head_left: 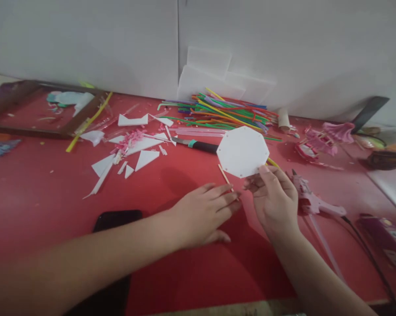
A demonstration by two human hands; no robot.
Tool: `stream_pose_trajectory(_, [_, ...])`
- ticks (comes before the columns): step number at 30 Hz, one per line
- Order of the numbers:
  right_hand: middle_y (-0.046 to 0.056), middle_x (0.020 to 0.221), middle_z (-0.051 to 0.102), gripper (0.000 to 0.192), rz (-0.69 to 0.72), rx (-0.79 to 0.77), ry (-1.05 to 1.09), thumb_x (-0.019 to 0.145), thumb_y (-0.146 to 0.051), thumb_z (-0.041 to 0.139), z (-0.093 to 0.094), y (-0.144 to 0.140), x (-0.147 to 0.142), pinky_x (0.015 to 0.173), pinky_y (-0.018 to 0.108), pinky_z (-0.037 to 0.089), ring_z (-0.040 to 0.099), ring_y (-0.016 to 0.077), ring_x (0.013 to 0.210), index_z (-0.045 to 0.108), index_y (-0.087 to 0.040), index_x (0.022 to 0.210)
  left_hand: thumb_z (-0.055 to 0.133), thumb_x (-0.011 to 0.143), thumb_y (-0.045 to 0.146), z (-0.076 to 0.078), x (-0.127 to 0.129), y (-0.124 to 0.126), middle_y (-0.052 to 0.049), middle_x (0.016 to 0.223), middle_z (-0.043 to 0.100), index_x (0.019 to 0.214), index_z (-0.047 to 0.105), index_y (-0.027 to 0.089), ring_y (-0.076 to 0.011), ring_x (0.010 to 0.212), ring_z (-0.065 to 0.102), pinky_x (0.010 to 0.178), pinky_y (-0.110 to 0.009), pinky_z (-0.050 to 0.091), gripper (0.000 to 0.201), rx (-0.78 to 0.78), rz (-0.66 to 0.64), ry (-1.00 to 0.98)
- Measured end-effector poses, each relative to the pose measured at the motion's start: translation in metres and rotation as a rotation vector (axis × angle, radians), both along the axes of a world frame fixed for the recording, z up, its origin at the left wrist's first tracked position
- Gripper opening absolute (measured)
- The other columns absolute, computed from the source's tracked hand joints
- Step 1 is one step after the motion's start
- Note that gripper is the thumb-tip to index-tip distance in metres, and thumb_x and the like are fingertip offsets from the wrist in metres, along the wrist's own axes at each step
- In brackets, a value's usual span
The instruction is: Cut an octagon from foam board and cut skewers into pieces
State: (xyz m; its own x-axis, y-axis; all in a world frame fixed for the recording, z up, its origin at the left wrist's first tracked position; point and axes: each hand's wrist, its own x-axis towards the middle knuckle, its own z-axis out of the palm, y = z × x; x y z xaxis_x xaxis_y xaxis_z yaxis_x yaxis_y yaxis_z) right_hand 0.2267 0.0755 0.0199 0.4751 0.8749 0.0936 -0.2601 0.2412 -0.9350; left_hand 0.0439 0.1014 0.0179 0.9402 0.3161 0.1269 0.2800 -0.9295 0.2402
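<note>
My right hand (274, 198) holds a white octagonal foam board piece (243, 151) by its lower edge, tilted up above the red table (171, 272). Small dots mark the octagon's corners. My left hand (206, 213) lies palm down on the table with fingers stretched out, their tips touching a thin wooden stick (224, 174) that lies just left of the octagon. A yellow stick pokes out from behind the octagon at its lower right.
A pile of coloured straws (227, 114) and a black-handled knife (198, 145) lie behind the octagon. White foam scraps (132, 153) litter the left. A pink glue gun (311, 202) with cord lies at right, a black phone (117, 217) near left, a wooden frame (36, 109) far left.
</note>
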Motion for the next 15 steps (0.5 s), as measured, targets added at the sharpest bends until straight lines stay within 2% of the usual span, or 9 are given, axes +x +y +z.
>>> stream_pose_trajectory(2, [-0.003,0.066,0.068,0.009,-0.017,0.015,-0.010,0.084,-0.027,0.073,0.001,0.001,0.002,0.057,0.027,0.055,0.064,0.0119,0.057,0.067,-0.023,0.079,0.065,0.088,0.059,-0.006,0.010,0.017,-0.009,0.156,0.043,0.146,0.048,0.020,-0.0296,0.147,0.036,0.122,-0.047,0.024,0.072,-0.019,0.047,0.057])
stream_pose_trajectory(5, [-0.004,0.065,0.068,0.010,-0.028,0.024,-0.022,0.085,-0.028,0.072,0.002,0.002,0.004,0.057,0.026,0.055,0.064,0.0117,0.057,0.066,-0.023,0.079,0.054,0.090,0.068,-0.011,0.011,0.031,-0.012,0.157,0.042,0.148,0.046,0.019,-0.0311,0.147,0.036,0.120,-0.049,0.025,0.076,-0.022,0.103,0.080])
stream_pose_trajectory(9, [-0.003,0.064,0.068,0.012,-0.016,0.017,-0.027,0.084,-0.029,0.073,0.000,0.002,0.001,0.056,0.027,0.055,0.063,0.0120,0.054,0.066,-0.022,0.079,0.055,0.091,0.066,-0.012,-0.007,0.026,-0.011,0.156,0.044,0.148,0.045,0.021,-0.0308,0.145,0.039,0.119,-0.049,0.028,0.074,0.014,0.157,0.091])
stream_pose_trajectory(13, [-0.002,0.064,0.068,0.015,0.016,0.002,-0.055,0.084,-0.033,0.074,-0.005,-0.001,-0.006,0.056,0.027,0.055,0.064,0.0122,0.055,0.068,-0.020,0.079,0.059,0.091,0.060,-0.013,-0.029,0.024,-0.017,0.147,0.053,0.144,0.050,0.014,-0.0374,0.139,0.044,0.117,-0.055,0.029,0.071,0.074,0.289,0.071])
stream_pose_trajectory(15, [-0.002,0.064,0.069,0.017,0.045,-0.016,-0.092,0.085,-0.035,0.074,-0.007,-0.004,-0.009,0.058,0.028,0.056,0.065,0.0124,0.056,0.068,-0.020,0.080,0.061,0.090,0.057,-0.013,-0.038,0.029,-0.023,0.144,0.053,0.140,0.053,0.009,-0.0429,0.137,0.044,0.115,-0.061,0.029,0.069,0.105,0.370,0.052])
